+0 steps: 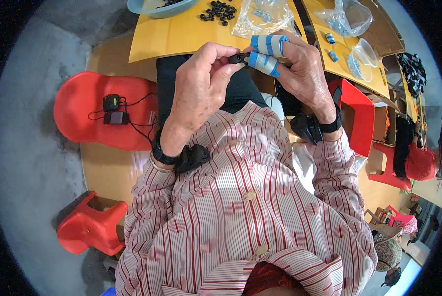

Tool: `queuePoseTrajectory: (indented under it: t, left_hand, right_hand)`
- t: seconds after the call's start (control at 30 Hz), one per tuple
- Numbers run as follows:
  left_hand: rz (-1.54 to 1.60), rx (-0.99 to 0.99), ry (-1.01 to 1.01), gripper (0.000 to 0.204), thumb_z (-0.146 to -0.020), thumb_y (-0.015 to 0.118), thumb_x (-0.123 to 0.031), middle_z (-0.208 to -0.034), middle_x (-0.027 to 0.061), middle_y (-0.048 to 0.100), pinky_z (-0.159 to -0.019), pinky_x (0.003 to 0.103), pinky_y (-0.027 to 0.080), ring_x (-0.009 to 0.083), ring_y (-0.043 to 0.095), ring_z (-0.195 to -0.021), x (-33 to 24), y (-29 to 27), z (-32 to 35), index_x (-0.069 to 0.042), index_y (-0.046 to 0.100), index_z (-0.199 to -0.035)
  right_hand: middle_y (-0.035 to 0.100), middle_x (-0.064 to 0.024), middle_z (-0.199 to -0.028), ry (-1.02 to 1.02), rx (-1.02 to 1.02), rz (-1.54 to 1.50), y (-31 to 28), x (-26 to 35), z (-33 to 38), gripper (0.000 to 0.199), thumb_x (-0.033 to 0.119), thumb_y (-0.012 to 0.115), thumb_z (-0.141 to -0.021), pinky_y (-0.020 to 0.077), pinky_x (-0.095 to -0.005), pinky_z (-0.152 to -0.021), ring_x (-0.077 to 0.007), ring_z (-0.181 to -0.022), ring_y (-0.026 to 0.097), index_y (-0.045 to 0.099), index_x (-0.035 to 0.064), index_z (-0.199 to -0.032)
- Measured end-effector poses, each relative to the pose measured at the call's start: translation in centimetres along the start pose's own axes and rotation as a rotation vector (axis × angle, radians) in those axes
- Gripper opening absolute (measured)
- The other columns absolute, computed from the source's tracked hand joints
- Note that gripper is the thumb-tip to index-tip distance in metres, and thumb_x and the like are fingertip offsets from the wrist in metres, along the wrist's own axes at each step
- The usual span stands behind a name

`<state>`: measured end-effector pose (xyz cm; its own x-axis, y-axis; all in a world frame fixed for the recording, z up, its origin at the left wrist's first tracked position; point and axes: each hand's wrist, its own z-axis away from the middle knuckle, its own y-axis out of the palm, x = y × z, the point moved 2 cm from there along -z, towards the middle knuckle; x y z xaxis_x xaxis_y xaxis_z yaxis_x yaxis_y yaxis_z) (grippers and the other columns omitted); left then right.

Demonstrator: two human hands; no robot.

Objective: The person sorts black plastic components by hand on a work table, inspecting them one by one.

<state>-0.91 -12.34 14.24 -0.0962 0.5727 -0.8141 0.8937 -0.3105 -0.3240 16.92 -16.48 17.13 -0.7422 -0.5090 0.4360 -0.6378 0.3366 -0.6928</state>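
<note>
Both hands meet in front of me, just over the table's near edge. A small black part (236,58) sits between the thumb and fingertips of my left hand (199,81), which is closed on it. My right hand (304,66) reaches the same part from the right, its thumb and a finger pinched together at its end. Blue and grey tape (269,45) wraps that thumb and finger and partly hides what they grip. Beyond the hands, several small black round pieces (218,12) lie loose on the yellow table (174,37), next to a clear plastic bag (265,19) of tiny pieces.
A pale blue basin (162,10) stands at the table's far left. On the right-hand table are tape rolls (330,38), another clear bag (346,19) and a tipped clear cup (365,53). A red crate (357,118) sits below; a red stool (77,111) carries black devices with cables.
</note>
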Motion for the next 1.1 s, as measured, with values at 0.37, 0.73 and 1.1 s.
queuePoseTrajectory:
  t: [0.37,0.73,1.1]
  left_hand:
    - [-0.004,0.004,0.011,0.018,-0.082,0.064,0.001,-0.085,0.0124,0.064,-0.066,0.029,0.051,0.0183,0.064,-0.072,0.0,0.1,0.2,0.001,0.055,-0.098]
    - [-0.099,-0.023,0.085,0.018,-0.081,0.065,-0.003,-0.081,0.0093,0.064,-0.063,0.028,0.048,0.0149,0.059,-0.067,0.1,0.3,0.2,0.000,0.059,-0.098]
    - [-0.148,-0.045,0.125,0.014,-0.076,0.063,0.003,-0.080,0.0144,0.061,-0.063,0.035,0.049,0.0276,0.061,-0.069,0.1,0.2,0.1,0.002,0.058,-0.089]
  right_hand:
    - [0.061,-0.0117,-0.080,0.021,0.000,-0.030,0.2,0.0,0.1,0.024,0.015,0.072,-0.076,0.0497,-0.0361,-0.066,-0.0294,-0.075,0.061,0.068,0.0073,-0.098]
    - [0.062,-0.0103,-0.080,0.075,0.068,0.041,0.4,0.4,0.2,0.020,0.013,0.070,-0.078,0.0498,-0.0335,-0.066,-0.0254,-0.076,0.063,0.069,0.0067,-0.098]
    - [0.054,-0.0134,-0.067,-0.076,-0.023,0.139,1.2,1.0,0.0,0.012,0.001,0.063,-0.063,0.0465,-0.0415,-0.060,-0.0325,-0.067,0.056,0.059,0.0006,-0.074]
